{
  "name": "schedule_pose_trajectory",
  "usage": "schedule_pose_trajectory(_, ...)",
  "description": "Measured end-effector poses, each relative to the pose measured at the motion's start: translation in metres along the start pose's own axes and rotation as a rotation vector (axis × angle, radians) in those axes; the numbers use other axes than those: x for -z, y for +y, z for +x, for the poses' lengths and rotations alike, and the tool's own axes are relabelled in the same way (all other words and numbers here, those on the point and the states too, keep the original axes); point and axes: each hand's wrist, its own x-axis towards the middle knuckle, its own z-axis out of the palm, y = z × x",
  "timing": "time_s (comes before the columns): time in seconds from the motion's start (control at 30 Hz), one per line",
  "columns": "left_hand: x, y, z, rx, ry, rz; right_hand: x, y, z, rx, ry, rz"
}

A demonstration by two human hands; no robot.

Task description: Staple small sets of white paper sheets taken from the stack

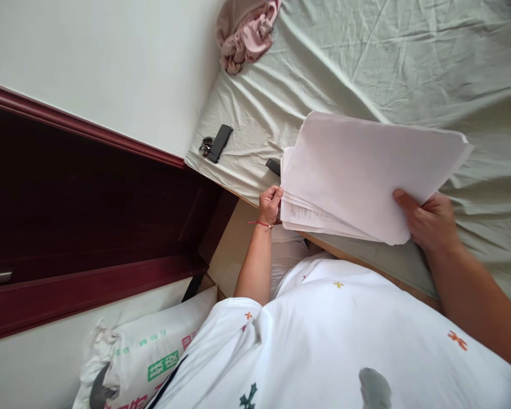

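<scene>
A thick stack of white paper sheets [357, 170] is held up over the near edge of the bed, its sheets fanned unevenly. Printed text shows on a lower sheet near the left side; the top sheet looks blank. My right hand [430, 218] grips the stack's right lower corner, thumb on top and fingers hidden beneath. At the left edge, my left hand [271, 204] is closed, with thumb and fingers pinching the sheets. A red cord bracelet circles that wrist. Partly behind the papers lies a small black object [273, 166], mostly hidden.
The bed has a wrinkled pale green sheet [409, 62]. A black phone-like object [220, 143] and a small dark item [206, 146] lie near its corner. Pink cloth [249, 37] is bunched against the wall. A dark red door [89, 187] and a white printed sack [153, 352] are at left.
</scene>
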Motion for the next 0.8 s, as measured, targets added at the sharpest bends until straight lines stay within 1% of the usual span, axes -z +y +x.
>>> schedule_pose_trajectory(0.27, -0.001, 0.002, 0.000, 0.031, 0.019, -0.048, 0.001, 0.002, 0.001, -0.026, 0.003, 0.033)
schedule_pose_trajectory(0.43, -0.002, 0.005, 0.001, 0.078, 0.014, -0.184, 0.000, -0.002, -0.002, -0.025, -0.006, 0.040)
schedule_pose_trajectory(0.53, -0.003, 0.011, -0.001, 0.098, -0.015, -0.241, 0.000, -0.007, -0.005, 0.045, -0.027, 0.001)
schedule_pose_trajectory(0.63, -0.005, 0.022, -0.004, 0.083, -0.005, -0.261, 0.000, -0.016, -0.008, 0.147, -0.037, -0.008)
schedule_pose_trajectory(0.73, -0.004, 0.036, -0.002, 0.017, 0.009, -0.250, 0.002, -0.032, -0.009, 0.255, -0.029, 0.017)
schedule_pose_trajectory(0.8, 0.000, 0.045, 0.002, -0.044, 0.011, -0.241, 0.005, -0.046, -0.008, 0.303, 0.018, 0.018)
